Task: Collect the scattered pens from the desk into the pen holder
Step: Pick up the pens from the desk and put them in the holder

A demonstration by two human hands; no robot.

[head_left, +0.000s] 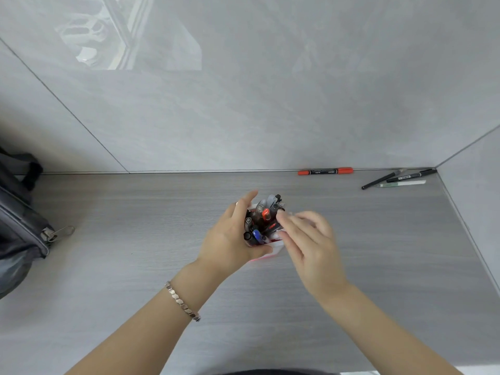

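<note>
Head view | pen holder (266, 249) is steadied by left hand (230, 239) wrapped round it | right hand (308, 239) blurred beside rim, grasp cannot be told | red marker (325, 171) beyond holder uncollected

Pen holder steadied on the desk

The pen holder (266, 251) is gripped by the left hand (230, 239); the right hand (308, 239) is held at its rim. Four pens (325, 171) are left by the wall.

Pen-crammed holder (273, 249); four pens (325, 171) loose
</note>
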